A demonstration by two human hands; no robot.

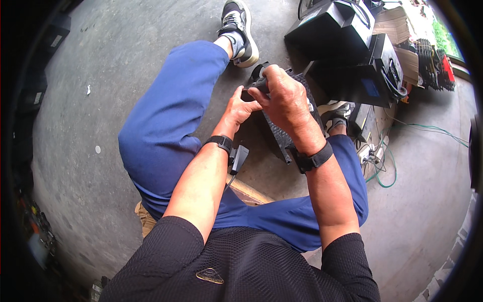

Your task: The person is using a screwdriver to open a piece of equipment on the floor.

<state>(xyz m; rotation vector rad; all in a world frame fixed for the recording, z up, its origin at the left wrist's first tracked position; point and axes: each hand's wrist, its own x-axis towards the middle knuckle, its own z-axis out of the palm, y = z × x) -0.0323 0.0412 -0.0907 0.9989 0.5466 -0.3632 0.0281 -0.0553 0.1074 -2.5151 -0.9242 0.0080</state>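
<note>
Between my shoes, both hands meet over a black box-like object [282, 135] with a textured, speckled top. My right hand [288, 98] is closed around a dark, rounded part [260, 84] whose exact kind I cannot make out. From the left, my left hand [238, 109] pinches the near end of that part, its thumb and fingers close to the right hand's fingertips. The fingers hide much of the part. Whether it is joined to the black object below cannot be seen.
Large black boxes [347, 75] with cables stand at the far right, with torn cardboard [392, 25] behind. Green cable [387, 185] and a white plug [363, 153] lie on the floor at right. A small white disc [98, 149] lies on the concrete at left.
</note>
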